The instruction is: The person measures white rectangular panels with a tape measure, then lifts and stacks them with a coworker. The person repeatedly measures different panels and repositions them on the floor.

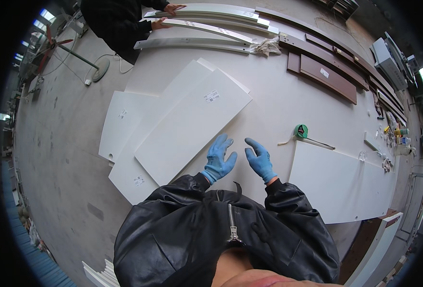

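Note:
Both my hands wear blue work gloves and hover over the table in front of my chest. My left hand (217, 159) is open, thumb apart from the fingers, close to the edge of a long white panel (192, 124). Facing it across a small gap, my right hand (259, 159) is open too and holds nothing. Beneath the long panel lie more white panels (130, 112), fanned out and bearing small labels. To the right of my right hand is a green tape measure (301, 130), beside another white panel (340, 184).
Across the table a co-worker's hands (161, 23) rest on long white boards (206, 28). Dark brown boards (326, 71) are stacked at the far right. Small hardware and bottles (402, 136) crowd the right edge. A fan on a stand (99, 71) is at the far left.

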